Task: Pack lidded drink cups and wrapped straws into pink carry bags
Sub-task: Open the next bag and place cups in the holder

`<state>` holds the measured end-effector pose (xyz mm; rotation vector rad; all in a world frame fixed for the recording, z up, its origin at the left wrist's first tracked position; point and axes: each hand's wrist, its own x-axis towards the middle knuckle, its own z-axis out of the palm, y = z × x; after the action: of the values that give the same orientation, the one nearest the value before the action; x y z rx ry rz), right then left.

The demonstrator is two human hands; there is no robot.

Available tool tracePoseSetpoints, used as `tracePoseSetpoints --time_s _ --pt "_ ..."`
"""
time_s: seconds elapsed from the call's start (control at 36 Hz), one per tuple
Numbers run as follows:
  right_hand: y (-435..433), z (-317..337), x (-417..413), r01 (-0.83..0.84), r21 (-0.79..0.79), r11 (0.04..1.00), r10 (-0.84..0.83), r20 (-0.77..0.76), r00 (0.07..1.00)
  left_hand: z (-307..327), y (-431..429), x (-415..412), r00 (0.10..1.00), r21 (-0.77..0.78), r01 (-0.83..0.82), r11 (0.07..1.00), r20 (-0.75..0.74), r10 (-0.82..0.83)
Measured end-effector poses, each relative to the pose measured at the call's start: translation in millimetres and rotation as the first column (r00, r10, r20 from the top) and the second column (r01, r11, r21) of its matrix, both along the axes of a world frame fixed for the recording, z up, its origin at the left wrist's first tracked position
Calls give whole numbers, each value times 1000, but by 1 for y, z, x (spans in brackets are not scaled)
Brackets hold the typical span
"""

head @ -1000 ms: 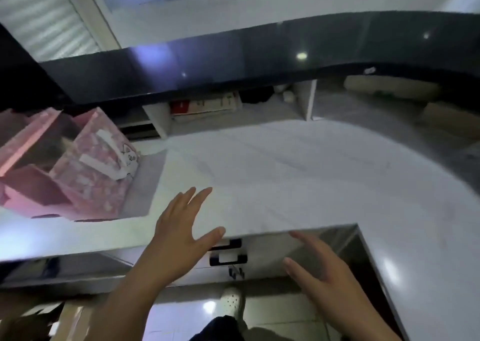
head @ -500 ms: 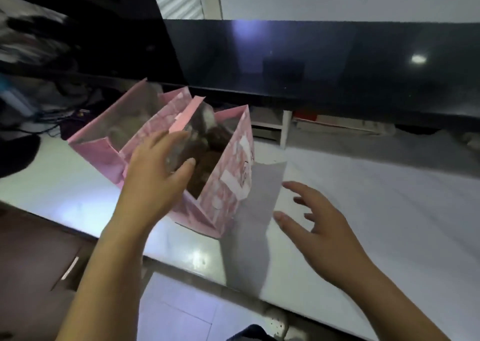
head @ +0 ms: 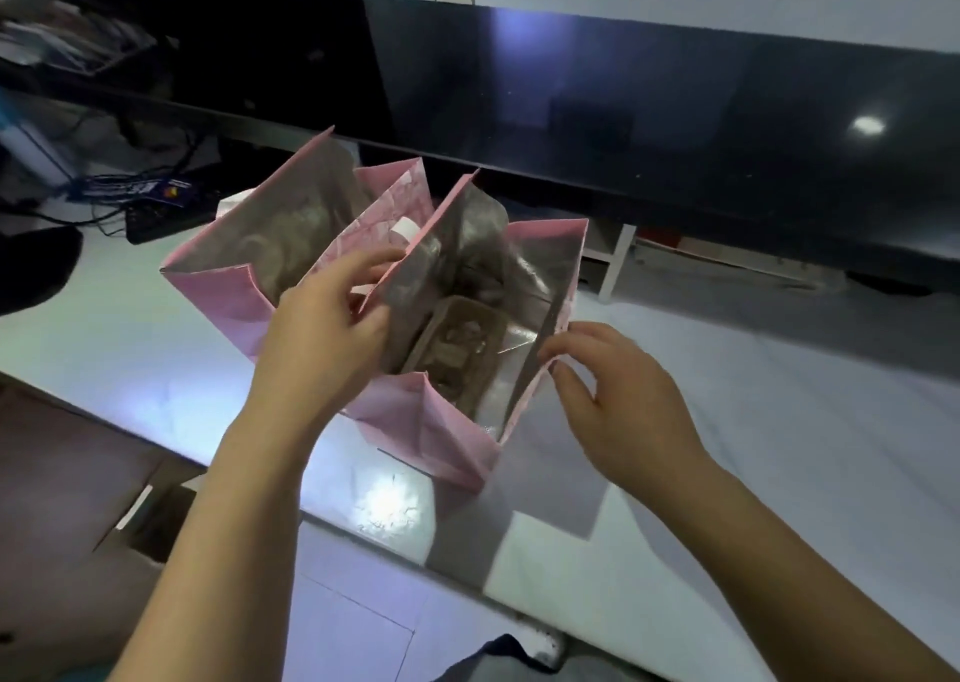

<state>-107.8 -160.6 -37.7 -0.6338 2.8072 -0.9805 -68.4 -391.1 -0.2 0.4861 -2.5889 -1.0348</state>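
White counter bearing an upright pink carry bag near its front edge, left hand and right hand with fingers clamped on opposite walls, seemingly spreading its mouth for loading; second bag just behind it.

Counter: two open bags stand side by side near its front edge.
Near bag: on the right, closest to the edge.
Far bag: left of it and further back, walls touching.
Tray: down inside the near bag.
Left hand: grips that bag's left wall, between the two bags.
Right hand: pinches its right wall at the rim.
Ledge: raised, running behind both bags.
Cables: far left, behind the far bag.
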Motion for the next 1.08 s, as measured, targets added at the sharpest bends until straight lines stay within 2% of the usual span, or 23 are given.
tracePoseSetpoints --time_s 0.17,0.31,0.5,0.56,0.69,0.78,0.94,1.03,1.08 --pt "68 -7 44 184 -179 967 -183 19 983 11 52 9 973 157 231 960 -29 -229" --pt "146 -10 99 452 -338 825 -457 69 887 12 125 12 881 249 462 851 -13 -474" --pt "259 -17 212 769 -416 485 -812 112 573 1 270 26 636 321 731 602 -1 -772" --pt "292 -14 252 824 -433 365 -879 132 459 4 316 39 532 355 790 500 10 -847" --pt "361 1 359 891 -437 126 -980 84 180 13 440 91 207 311 932 186 -33 -978" --pt "398 -1 419 881 -474 -2 -999 39 19 12 508 128 87 318 946 60 -74 -993" --pt "467 2 526 830 -533 -167 -980 -4 -199 9 634 215 -78 391 914 -107 -90 -993" --pt "495 -1 570 799 -561 -216 -962 -16 -271 8 678 257 -163 384 904 -186 -91 -982" --pt "511 -7 596 778 -580 -239 -954 -8 -299 5 701 283 -186 394 895 -208 -94 -978"
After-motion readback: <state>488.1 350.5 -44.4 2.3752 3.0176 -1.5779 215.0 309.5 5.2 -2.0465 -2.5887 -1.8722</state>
